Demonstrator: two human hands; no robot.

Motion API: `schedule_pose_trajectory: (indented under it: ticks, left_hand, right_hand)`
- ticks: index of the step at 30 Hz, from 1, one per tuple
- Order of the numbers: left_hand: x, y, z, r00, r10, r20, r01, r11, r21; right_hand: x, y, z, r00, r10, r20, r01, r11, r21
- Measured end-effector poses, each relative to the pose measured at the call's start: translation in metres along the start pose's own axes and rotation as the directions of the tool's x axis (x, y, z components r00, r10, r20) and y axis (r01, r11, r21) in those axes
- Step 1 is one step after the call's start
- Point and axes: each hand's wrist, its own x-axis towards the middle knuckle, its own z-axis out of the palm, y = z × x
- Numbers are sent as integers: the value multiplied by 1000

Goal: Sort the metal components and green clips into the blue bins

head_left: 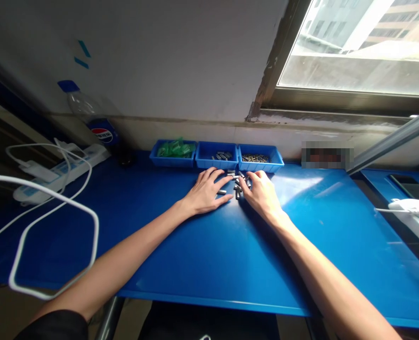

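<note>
Several short, dark metallic cylinder-like pieces (237,189) lie in a loose pile on the blue table (209,255). My left hand (207,192) rests palm down at the left of the pile, its fingers spread, with one piece (222,192) lying between thumb and forefinger. On the opposite side, my right hand (262,192) curves over the pile's edge. Its thumb and forefinger are apart and touch or nearly touch the pieces. The hand hides part of the pile. Just behind stands a blue bin (216,164) with more such pieces in it.
Beside the middle bin are a bin (174,163) of green plastic packets and a bin (262,167) of small brass-coloured and dark parts. A cola bottle (103,130), a power strip (59,172) and a looping white cable (96,231) are at left. Another power strip (416,212) lies right.
</note>
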Motion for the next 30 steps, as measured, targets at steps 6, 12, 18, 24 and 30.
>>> schedule_pose_trajectory:
  ticks: [6,12,18,24,30]
  left_hand:
    - [17,6,11,982,52,-180,-80,985,-152]
    - [15,-5,-15,948,-65,-313,15,987,-157]
    - [7,-23,-52,972,-231,-47,235,960,150]
    - [10,-31,-57,967,-248,53,231,947,224]
    - [21,-24,-63,966,-246,76,242,968,61]
  right_hand:
    - [3,-17,4,999,23,34,-32,958,286]
    - [12,-22,-12,972,59,229,-178,820,544]
    - [44,-11,-42,955,-47,292,25,997,77]
    - [55,-15,-36,934,-80,347,137,980,-141]
    - [56,-25,-24,925,-136,354,158,987,-33]
